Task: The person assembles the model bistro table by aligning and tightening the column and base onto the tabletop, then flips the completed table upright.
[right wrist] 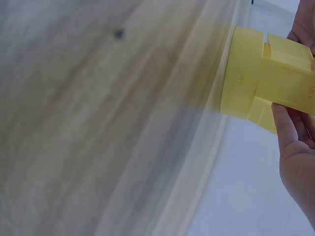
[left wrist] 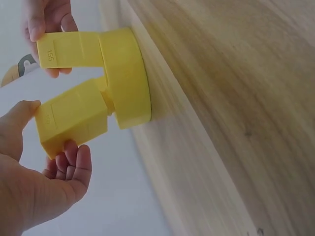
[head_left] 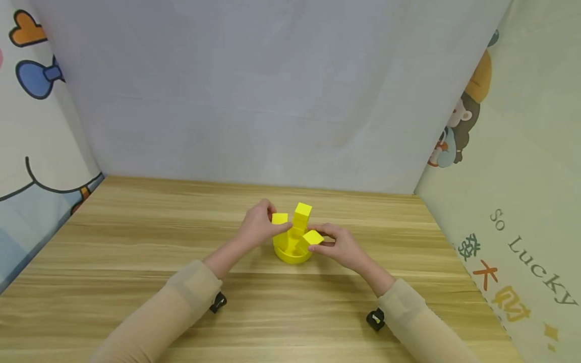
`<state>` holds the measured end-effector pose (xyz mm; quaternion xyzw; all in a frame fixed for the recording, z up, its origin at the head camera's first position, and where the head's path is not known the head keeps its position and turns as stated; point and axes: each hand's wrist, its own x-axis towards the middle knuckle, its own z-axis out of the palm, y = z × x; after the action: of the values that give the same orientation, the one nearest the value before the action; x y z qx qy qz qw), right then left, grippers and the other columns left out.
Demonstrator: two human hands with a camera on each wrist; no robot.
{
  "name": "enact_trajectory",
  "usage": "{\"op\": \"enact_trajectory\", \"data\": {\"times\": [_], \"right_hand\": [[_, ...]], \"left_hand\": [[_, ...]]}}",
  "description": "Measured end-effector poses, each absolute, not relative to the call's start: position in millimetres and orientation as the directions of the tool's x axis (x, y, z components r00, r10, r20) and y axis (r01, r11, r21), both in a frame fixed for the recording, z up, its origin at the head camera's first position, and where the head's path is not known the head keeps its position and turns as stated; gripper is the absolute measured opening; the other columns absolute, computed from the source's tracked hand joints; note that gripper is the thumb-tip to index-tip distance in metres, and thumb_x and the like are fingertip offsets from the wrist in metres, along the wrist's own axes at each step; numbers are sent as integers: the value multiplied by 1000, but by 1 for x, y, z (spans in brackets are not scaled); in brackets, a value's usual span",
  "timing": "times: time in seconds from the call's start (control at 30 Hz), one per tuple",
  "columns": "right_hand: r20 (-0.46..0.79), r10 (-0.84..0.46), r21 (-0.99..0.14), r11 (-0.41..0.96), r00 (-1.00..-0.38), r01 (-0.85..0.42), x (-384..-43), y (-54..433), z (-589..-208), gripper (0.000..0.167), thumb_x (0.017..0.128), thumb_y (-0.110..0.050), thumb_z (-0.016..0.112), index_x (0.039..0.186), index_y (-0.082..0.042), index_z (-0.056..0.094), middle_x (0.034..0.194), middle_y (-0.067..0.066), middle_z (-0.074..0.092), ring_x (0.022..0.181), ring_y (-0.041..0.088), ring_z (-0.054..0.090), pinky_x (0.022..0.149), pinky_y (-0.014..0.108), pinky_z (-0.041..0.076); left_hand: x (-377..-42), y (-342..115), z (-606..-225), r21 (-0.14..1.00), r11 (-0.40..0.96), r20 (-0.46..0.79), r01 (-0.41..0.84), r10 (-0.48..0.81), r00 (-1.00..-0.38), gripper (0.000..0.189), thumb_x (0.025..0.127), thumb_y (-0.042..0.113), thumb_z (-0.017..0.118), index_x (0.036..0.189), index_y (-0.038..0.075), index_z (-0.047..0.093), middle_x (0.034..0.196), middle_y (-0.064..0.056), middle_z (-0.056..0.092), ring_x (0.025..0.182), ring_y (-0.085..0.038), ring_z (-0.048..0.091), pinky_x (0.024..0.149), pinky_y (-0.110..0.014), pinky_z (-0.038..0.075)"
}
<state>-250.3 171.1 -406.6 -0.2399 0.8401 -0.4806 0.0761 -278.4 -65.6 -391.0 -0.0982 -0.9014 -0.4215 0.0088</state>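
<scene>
A round, shallow yellow base (head_left: pixel 292 259) stands on the table with three yellow rectangular blocks rising from it. My left hand (head_left: pixel 260 224) holds the left block (head_left: pixel 280 218) between thumb and fingers. In the left wrist view this block (left wrist: pixel 74 115) leans outward, its lower end at the base. The fingers and thumb of my right hand (head_left: pixel 340 247) pinch the right block (head_left: pixel 313 237), whose side carries small embossed digits in the right wrist view. Behind these two, the back block (head_left: pixel 302 212) stands up untouched.
The wood-grain table (head_left: pixel 159 227) meets a pale grey cloth wall (head_left: pixel 254 101) at its far edge. Printed cloth walls close in the left and right sides. A black wrist camera (head_left: pixel 375 319) hangs beside the right sleeve, and another black wrist camera (head_left: pixel 219 302) beside the left.
</scene>
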Motion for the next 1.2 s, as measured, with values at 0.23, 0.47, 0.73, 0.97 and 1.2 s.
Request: {"op": "enact_trajectory", "data": {"times": [0.23,0.47,0.73,0.97,1.2], "right_hand": [[101,-476,-845,422,-873,-328,-253,172,-410,52,84,-23,70,130,-4,55,132,16,54,119,28,54,90,28,50],[105,-470,-839,431,-876,-332,-253,171,-409,52,83,-25,72,128,-5,57,129,13,56,117,27,55,89,29,51],[105,-465,-828,449,-879,-337,-252,168,-409,56,81,-29,73,127,-2,57,130,15,56,118,30,54,87,34,52],[122,-487,-836,420,-865,-354,-251,169,-408,52,85,-21,70,130,-1,55,131,17,55,117,31,55,89,39,51],[123,-510,-829,419,-852,-371,-253,171,-407,53,86,-20,69,132,0,53,133,17,54,119,29,54,90,38,51]], "left_hand": [[-280,-68,-388,744,635,101,210,204,-974,47,74,34,79,101,4,56,83,-7,52,73,-20,47,60,-26,40],[-281,-70,-382,714,646,128,269,257,-958,50,74,31,80,108,1,61,90,-8,59,80,-20,52,69,-27,47],[-285,-70,-379,664,639,176,388,372,-912,46,75,23,80,112,-1,66,96,-8,66,82,-17,58,72,-27,52],[-286,-72,-374,588,607,198,535,533,-823,44,77,15,77,116,-1,65,105,-12,67,87,-18,59,77,-28,53],[-291,-83,-374,606,508,177,612,664,-727,40,80,9,72,118,-1,63,113,-12,65,96,-19,61,86,-36,53]]}}
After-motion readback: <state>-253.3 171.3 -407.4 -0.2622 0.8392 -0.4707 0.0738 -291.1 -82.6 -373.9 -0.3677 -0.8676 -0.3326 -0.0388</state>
